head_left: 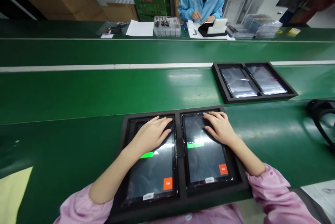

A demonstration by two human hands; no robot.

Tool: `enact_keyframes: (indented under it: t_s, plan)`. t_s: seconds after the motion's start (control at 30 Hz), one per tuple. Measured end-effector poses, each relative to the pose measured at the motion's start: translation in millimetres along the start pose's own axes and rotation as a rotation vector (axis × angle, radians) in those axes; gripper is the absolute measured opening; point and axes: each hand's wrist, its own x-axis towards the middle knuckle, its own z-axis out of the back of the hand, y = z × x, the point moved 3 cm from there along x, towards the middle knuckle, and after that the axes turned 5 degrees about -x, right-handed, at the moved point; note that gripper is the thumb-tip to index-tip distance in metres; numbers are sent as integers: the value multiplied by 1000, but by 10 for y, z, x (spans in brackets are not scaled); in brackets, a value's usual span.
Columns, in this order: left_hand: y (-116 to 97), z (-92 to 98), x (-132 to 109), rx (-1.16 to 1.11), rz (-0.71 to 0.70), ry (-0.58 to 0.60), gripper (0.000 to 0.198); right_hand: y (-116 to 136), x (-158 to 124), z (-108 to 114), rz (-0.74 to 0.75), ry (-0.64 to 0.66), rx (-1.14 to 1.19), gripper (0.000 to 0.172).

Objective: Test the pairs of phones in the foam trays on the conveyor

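Two tablets lie side by side in a black foam tray [180, 161] close in front of me. My left hand [154, 131] rests over the top of the left tablet [151, 178], fingers stretched out. On the upper right part of the right tablet [204, 161] lies my right hand [220, 126], its fingers spread and flat. Each screen is lit dark grey, with a green bar and an orange-red square reading "Fail". The right screen also shows small text above its bar, while my left wrist partly covers the left bar. A white label sits at each tablet's lower edge.
A second black tray [222, 93] with two tablets stands on the green conveyor [131, 91]. Across it, a person in a blue jacket [187, 4] works at a bench. A black curved object [318, 112] is at right, yellow paper [15, 189] at left, green crates [150, 4] behind.
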Motion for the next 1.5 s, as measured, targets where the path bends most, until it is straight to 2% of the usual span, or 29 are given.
enact_keyframes:
  t_s: [0.13, 0.27, 0.33, 0.43, 0.53, 0.6, 0.7, 0.8, 0.9, 1.0, 1.1, 1.27, 1.33, 1.4, 1.5]
  plan:
    - [-52, 62, -2, -33, -13, 5, 39, -15, -15, 58, 18, -34, 142, 25]
    - [-34, 84, 6, -30, 3, -64, 38, -66, -7, 43, -100, 5, 121, 23]
    - [-28, 79, 8, -24, -17, -41, 38, -68, -6, 38, -122, 29, 113, 26]
    - [-46, 84, -3, -9, -73, 5, 43, -45, -15, 69, -49, 16, 242, 37]
    - [-56, 116, -25, 16, -99, -57, 49, -78, -41, 113, -77, -92, 359, 46]
    - [-31, 142, -38, 17, -66, -141, 51, -135, -68, 114, -188, -181, 331, 52]
    - [46, 162, -46, -10, 37, -219, 51, -198, -106, 53, -314, -197, 216, 57]
    - [100, 147, -39, -18, 84, -202, 54, -198, -116, -11, -303, -163, 126, 50]
    - [111, 129, -39, 0, 49, -194, 55, -180, -112, -29, -283, -158, 89, 45]
    - [117, 142, -54, -16, 46, -241, 52, -172, -101, -23, -294, -165, 90, 43]
    - [131, 168, -62, -75, 104, -270, 53, -163, -84, -24, -289, -171, 95, 43]
    - [188, 122, -61, -114, 274, -187, 56, -157, -55, -48, -360, -223, 4, 42]
    - [215, 82, -60, -102, 323, -141, 58, -157, -39, -60, -403, -205, -54, 40]
    - [230, 56, -49, -92, 339, -100, 61, -149, -14, -61, -368, -164, -46, 40]
    - [233, 59, -14, -96, 343, -25, 63, -154, 22, -41, -241, -114, 147, 42]
